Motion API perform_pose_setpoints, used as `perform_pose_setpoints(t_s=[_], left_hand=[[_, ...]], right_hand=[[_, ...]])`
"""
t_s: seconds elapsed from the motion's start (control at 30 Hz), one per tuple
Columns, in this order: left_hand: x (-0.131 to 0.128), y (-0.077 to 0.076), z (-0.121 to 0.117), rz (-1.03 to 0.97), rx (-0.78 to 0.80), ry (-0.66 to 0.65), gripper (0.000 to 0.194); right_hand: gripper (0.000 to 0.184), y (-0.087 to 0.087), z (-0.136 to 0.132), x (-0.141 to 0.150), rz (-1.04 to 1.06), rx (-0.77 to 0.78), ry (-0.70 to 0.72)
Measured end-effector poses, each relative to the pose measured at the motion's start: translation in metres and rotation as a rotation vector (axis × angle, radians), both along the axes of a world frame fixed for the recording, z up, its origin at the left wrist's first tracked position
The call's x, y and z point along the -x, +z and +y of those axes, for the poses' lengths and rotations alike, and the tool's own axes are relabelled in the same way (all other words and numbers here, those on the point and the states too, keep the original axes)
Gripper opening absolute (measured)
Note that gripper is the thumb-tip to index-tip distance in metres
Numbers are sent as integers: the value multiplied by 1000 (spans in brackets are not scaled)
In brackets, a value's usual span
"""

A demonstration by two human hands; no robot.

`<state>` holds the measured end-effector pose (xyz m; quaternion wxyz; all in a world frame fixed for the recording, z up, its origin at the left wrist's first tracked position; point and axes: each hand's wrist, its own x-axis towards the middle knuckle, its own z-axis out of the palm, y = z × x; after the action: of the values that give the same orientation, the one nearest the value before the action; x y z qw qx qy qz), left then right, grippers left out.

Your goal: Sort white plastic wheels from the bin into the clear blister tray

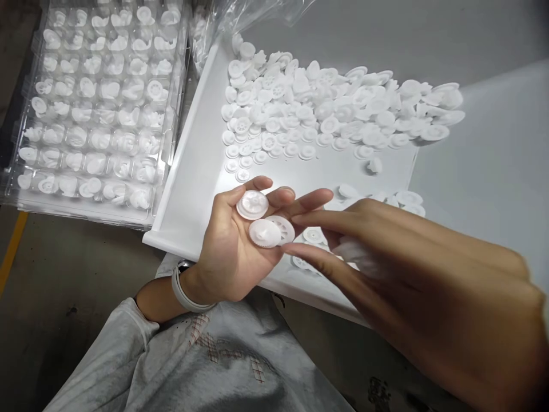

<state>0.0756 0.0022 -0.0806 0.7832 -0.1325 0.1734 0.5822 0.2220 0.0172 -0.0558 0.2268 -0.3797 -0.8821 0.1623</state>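
My left hand [234, 252] is turned palm up and cupped around several white plastic gears. Its thumb rests at the edge of one round gear [252, 204]. Below that, a toothed gear [263, 233] partly covers a spoked gear [286, 230]. From the right, my right hand [386, 269] brings its thumb and index fingertips to the spoked gear's edge. Blurred white parts [358, 254] are tucked under its curled fingers; their exact shape is unclear.
A white tray [182, 166] bears a wide pile of white gears [300, 103], with a few more near my right hand. To the left stands a stack of clear compartment trays [86, 209] filled with white parts. A clear plastic bag [244, 14] lies behind.
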Motion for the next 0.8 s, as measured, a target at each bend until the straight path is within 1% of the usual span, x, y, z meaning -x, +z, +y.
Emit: perform_pose_setpoints(t_s=[0.1,0.17,0.23,0.33,0.4,0.47,0.6,0.67,0.8], left_hand=[[-1,-1,-1,-11,-4,9,28],[-1,-1,-2,-7,-15,4,30],[-2,-1,-3,11,-28,7,32],[-3,-1,-4,42,-8,24,23],[-3,0,-4,58,24,19,20],[-3,1,-3,68,44,6,25],[-1,2,-1,76,49,-26,30],[1,2,-1,80,54,-41,30],[6,0,-1,57,54,-54,29]], right_hand=[[15,1,-5,6,26,85,-12],[14,-1,-8,9,38,72,-28],[17,-6,-12,11,39,-32,-9],[24,-17,-14,12,73,-265,106],[24,-20,-13,13,85,-347,199],[23,-19,-11,13,66,-380,285],[27,-13,-7,11,-53,-445,391],[26,-14,-5,9,-74,-462,423],[21,-25,-3,5,28,-500,408]])
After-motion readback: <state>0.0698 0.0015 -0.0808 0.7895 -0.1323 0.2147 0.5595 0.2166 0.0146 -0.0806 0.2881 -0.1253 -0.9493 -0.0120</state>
